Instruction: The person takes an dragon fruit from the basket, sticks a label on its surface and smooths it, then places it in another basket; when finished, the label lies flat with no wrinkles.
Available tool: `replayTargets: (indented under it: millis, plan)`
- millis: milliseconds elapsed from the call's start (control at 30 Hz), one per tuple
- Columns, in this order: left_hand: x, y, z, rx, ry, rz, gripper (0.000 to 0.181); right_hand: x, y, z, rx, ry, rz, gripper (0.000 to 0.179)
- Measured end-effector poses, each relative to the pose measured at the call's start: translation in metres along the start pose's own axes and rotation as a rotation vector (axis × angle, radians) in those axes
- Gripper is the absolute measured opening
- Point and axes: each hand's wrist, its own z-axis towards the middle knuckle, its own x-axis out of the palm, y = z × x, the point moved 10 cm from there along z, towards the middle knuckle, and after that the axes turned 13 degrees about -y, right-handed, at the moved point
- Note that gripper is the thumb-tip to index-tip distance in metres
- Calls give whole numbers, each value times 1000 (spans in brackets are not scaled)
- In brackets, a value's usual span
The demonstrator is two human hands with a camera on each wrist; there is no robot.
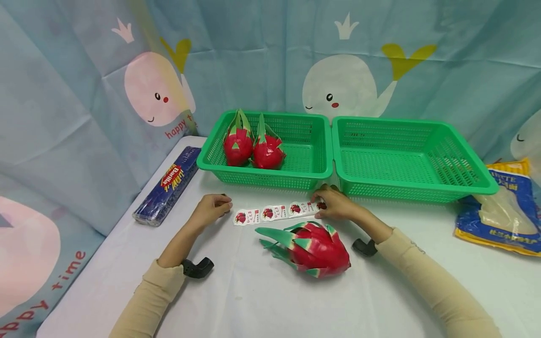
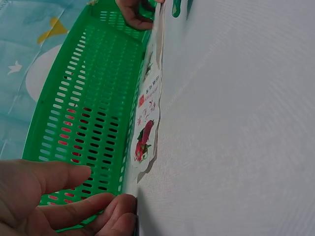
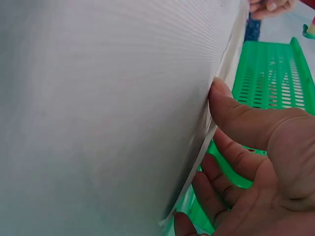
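Note:
A strip of white stickers (image 1: 267, 213) printed with red dragon fruit lies across the table between my hands. My right hand (image 1: 334, 203) holds its right end, thumb at the near edge and fingers at the far edge. Just beyond the strip's left end, my left hand (image 1: 212, 209) rests near the tabletop with loosely bent fingers and nothing in them; the left wrist view shows its thumb apart from the fingers. A red dragon fruit (image 1: 323, 251) with green leaf tips lies on its side in front of the strip.
Two dragon fruits (image 1: 252, 149) stand in the left green basket (image 1: 266, 178). A second green basket (image 1: 414, 190) adjoins it on the right. A blue Barilla spaghetti pack (image 1: 169, 188) lies at the left edge, and a blue-and-yellow bag (image 1: 503, 206) lies at the right.

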Motion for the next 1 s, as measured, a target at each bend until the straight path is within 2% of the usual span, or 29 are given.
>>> replayTargets:
  millis: [100, 300, 433, 500, 633, 733, 867, 933, 1000]
  plan:
    - [-2, 5, -3, -40, 3, -4, 32, 3, 2, 4, -1, 7, 6, 33]
    - [2, 8, -5, -82, 23, -12, 30, 4, 3, 7, -9, 21, 70, 47]
    - [10, 7, -2, -95, 34, -12, 30, 3, -1, 5, 7, 27, 96, 39]
    - [12, 7, -1, -70, 23, 59, 30, 5, -2, 4, 12, 38, 104, 36]
    - [16, -7, 0, 72, -22, 314, 34, 5, -3, 3, 20, 43, 120, 37]
    - [18, -13, -1, 124, -36, 434, 38, 5, -4, 3, 35, 47, 136, 44]
    - [21, -13, -2, 119, -4, 456, 34, 5, -5, 1, 45, 57, 153, 51]
    - [23, -13, -1, 121, 16, 422, 35, 4, -5, 1, 38, 56, 151, 51]
    - [25, -14, -1, 126, 29, 344, 39, 3, -5, -1, 35, 51, 148, 52]
